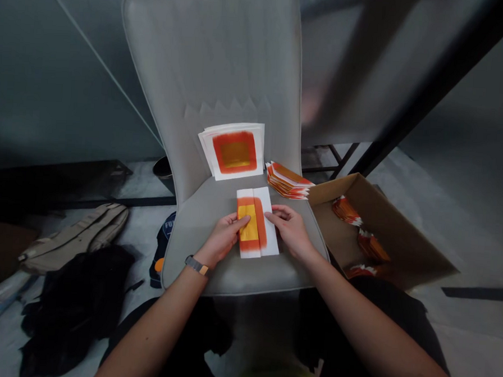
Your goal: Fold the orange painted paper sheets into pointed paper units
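Note:
A folded sheet of joss paper, white with an orange band and a gold patch, is held just over the seat of a grey chair. My left hand grips its left edge, thumb lying on the gold patch. At the right edge, my right hand pinches the white part between thumb and fingers. Behind it, a stack of flat joss paper sheets leans against the chair back. To the right of that stack lies a pile of folded joss papers on the seat.
An open cardboard box with several bundles of folded papers stands right of the chair. On the floor at left lie a beige bag and a black cloth item. A dark bin stands behind the chair's left side.

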{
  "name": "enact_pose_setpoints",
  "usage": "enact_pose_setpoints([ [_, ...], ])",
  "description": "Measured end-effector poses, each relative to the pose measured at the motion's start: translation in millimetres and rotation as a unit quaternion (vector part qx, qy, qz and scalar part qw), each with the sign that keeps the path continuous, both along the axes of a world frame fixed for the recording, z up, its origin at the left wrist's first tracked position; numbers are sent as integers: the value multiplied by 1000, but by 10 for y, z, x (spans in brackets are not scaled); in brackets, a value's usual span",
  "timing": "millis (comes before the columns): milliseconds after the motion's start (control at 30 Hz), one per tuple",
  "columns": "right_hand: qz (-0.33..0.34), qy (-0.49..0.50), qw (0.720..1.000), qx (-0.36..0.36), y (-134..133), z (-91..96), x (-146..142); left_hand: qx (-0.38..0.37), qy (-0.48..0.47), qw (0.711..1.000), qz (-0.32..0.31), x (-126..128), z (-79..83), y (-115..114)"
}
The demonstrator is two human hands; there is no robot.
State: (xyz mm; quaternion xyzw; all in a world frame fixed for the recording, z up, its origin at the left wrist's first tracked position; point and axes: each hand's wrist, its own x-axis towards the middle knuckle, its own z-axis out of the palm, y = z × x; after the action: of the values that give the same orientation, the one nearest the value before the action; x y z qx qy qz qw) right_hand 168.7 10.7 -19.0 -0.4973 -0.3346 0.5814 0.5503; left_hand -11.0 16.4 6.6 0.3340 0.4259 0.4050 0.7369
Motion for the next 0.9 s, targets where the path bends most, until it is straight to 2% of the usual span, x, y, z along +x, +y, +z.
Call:
enact_pose_setpoints([
  [133, 49, 26, 998, 5, -12, 9, 0, 7, -1, 1000, -4, -8, -14, 0],
  [233, 51, 37, 998, 15, -6, 19, -4, 5, 6, 1000, -22, -12, -38, -6],
  [400, 21, 47, 999, 5, 50, 64, 56, 6, 38, 995, -91, -60, -35, -30],
  [467, 29, 46, 998, -19, 74, 92, 114, 1, 62, 986, -152, -124, 14, -34],
  [533, 55, 37, 997, -44, 91, 122, 184, -1, 91, 968, -233, -213, 83, -29],
  [600, 105, 17, 994, -38, 92, 155, 243, 19, 139, 949, -284, -305, 152, -18],
  [767, 234, -52, 970, 37, 31, 232, 231, 106, 226, 917, -310, -421, 217, 14],
  [900, 269, -95, 956, 70, 21, 224, 161, 162, 234, 898, -335, -425, 161, 40],
])
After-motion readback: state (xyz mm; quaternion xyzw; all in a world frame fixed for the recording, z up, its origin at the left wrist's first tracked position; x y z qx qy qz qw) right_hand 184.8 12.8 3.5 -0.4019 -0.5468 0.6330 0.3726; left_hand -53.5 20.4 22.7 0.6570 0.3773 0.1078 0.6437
